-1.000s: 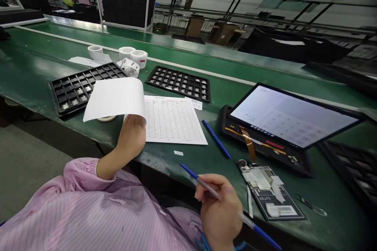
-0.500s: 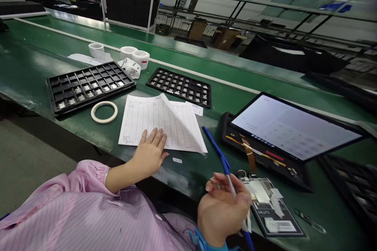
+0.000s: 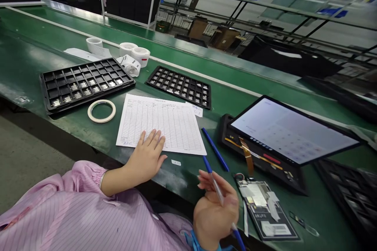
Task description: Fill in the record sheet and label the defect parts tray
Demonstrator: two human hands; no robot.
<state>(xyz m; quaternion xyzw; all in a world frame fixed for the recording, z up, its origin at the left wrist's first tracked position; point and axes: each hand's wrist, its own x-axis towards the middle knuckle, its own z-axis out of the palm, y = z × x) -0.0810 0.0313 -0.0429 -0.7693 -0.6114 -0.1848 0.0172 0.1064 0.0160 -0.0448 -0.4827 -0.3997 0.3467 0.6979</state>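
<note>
My left hand lies flat with its fingers spread on the lower edge of a printed form. Palm up near the bench edge, my right hand grips a clear pen with blue ends, its upper tip close to the paper's lower right corner. A blue pen cap or stick lies just right of the form. Below my left hand's thumb side is a small white label. To the right of my right hand rests an opened circuit assembly.
Two black compartment trays hold small parts. A tape ring and white rolls sit at the left. At the right, a lit screen leans on a black case. Another tray is at far right.
The top sheet's raised right part has come down flat. My right hand with the pen has moved slightly left and down, and the pen's tip is nearer the paper's corner.
</note>
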